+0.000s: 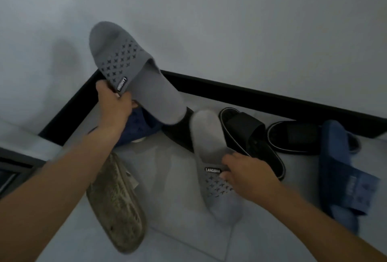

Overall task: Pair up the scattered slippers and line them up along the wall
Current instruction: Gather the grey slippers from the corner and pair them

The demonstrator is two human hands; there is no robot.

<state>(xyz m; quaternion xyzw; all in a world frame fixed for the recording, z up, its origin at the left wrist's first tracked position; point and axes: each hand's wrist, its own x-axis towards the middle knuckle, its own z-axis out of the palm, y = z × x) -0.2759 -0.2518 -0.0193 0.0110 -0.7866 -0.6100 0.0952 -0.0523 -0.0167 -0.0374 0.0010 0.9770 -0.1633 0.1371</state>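
Note:
My left hand [114, 102] grips a grey slipper [134, 69] by the strap edge and holds it in the air, toe up against the wall. A matching grey slipper [209, 148] lies on the floor with its toe toward me, and my right hand [245, 171] is closed over its strap. Under the lifted slipper lies a dark blue slipper [138, 127]. Two black slippers [249, 136] [293, 138] lie by the skirting. Another blue slipper [343, 169] lies at the right. An upturned beige slipper [117, 199] shows its dirty sole at lower left.
A white wall [230, 20] meets a black skirting board [261, 96] that runs from the corner to the right. A second black skirting [69, 110] runs down the left wall. The floor [167, 178] is pale tile.

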